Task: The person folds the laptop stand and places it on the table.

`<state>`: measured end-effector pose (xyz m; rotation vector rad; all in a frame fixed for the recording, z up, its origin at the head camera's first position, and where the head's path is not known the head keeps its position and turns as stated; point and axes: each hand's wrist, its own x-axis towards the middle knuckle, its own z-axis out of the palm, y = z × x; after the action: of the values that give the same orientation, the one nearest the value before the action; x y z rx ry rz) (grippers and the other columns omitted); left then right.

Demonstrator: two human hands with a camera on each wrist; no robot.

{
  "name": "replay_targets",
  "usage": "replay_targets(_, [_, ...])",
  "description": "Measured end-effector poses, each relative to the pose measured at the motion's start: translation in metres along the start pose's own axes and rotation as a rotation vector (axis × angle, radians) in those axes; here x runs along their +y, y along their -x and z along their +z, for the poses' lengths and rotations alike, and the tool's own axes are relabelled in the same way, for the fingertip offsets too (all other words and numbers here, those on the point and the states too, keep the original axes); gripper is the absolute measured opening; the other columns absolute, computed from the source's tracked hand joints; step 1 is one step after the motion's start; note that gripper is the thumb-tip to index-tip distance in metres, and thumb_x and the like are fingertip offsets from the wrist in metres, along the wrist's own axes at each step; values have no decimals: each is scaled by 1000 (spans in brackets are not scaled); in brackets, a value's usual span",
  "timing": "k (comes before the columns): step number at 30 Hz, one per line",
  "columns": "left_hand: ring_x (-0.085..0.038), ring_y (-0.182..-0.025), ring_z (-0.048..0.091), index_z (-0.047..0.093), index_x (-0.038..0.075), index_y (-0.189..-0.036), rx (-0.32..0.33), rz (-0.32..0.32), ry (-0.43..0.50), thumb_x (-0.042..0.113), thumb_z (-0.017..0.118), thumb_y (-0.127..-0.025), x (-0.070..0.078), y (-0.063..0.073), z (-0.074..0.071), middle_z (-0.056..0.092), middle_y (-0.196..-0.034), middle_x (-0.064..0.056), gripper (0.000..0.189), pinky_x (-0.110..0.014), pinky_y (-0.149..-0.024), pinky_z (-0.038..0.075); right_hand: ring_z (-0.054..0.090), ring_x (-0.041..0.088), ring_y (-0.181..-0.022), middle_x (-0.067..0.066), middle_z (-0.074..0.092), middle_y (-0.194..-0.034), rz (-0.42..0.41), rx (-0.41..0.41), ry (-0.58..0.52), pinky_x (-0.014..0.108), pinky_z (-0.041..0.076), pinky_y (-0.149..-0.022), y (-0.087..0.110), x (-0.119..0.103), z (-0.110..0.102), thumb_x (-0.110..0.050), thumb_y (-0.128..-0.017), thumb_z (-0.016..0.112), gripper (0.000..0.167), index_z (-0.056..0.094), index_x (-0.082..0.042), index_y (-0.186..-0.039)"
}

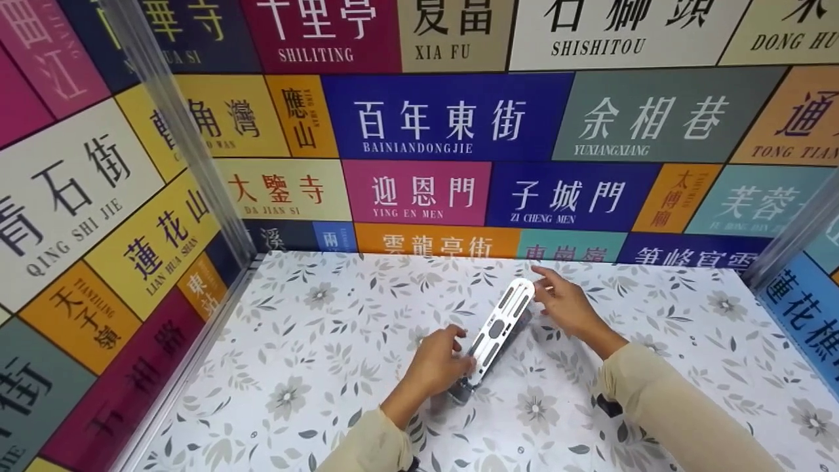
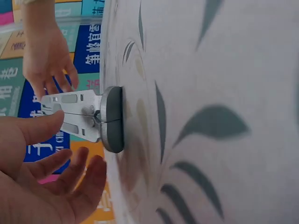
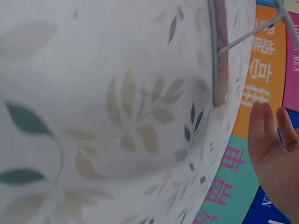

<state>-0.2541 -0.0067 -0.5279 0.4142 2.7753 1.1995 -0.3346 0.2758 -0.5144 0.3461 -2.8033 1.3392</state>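
Observation:
A white slotted folding stand (image 1: 486, 342) rests on the patterned tabletop, its long top plate slanting away to the right. My left hand (image 1: 436, 360) is at its near end, thumb against the plate and fingers loosely bent beside it. In the left wrist view, a rounded grey foot (image 2: 112, 119) lies flat on the table below the hinge. My right hand (image 1: 570, 305) is beside the far end with its fingers relaxed and spread. From the right wrist view, a thin strut (image 3: 250, 36) rises off the base (image 3: 216, 70); those fingers stand apart from it.
The white tabletop (image 1: 314, 354) has a printed leaf and flower pattern. Colourful panels with place names (image 1: 413, 190) stand along its back and sides. Clear corner strips (image 1: 190, 131) run up where the panels meet.

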Motion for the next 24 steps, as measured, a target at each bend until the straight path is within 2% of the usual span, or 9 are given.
replay_targets(4, [-23,-89,64,61,7,-130,3,-25,-225,29,81,-85,12,18,-1,66,-105,-10,54,-40,-78,55,64,37,-119,16,67,-132,-167,-44,365,56,49,-102,-4,12,2,-24,-97,70,52,56,-10,-145])
replay_targets(7, [-28,-82,65,62,6,-124,-1,-56,-370,34,85,-80,19,30,2,65,-99,-12,57,-44,-70,56,63,36,-122,14,69,-131,-243,-112,466,55,47,-107,-8,17,7,-25,-88,80,54,62,-9,-137])
replay_targets(11, [-32,-75,66,62,8,-112,1,-85,-517,34,86,-77,24,40,11,66,-91,-12,49,-46,-63,55,64,36,-120,13,70,-129,-269,-180,465,53,48,-107,-13,18,12,-19,-82,85,55,66,-7,-133])
replay_targets(16, [-31,-68,66,63,9,-104,33,-70,-639,33,84,-79,27,42,21,67,-84,-12,40,-44,-57,54,63,34,-121,11,70,-128,-166,-254,434,53,45,-110,-16,17,13,-17,-82,85,53,67,-8,-131])
replay_targets(18, [-30,-66,66,63,10,-102,40,-65,-660,30,82,-81,27,42,23,67,-81,-12,35,-43,-56,55,63,33,-120,10,70,-127,-130,-274,446,54,45,-110,-17,18,13,-19,-83,84,53,66,-8,-132])
replay_targets(24, [-30,-68,68,61,12,-96,49,-42,-659,20,80,-83,26,41,24,68,-80,-10,25,-45,-57,55,64,26,-105,5,74,-114,-134,-277,471,51,50,-100,-19,25,15,-23,-82,86,51,69,-11,-128])
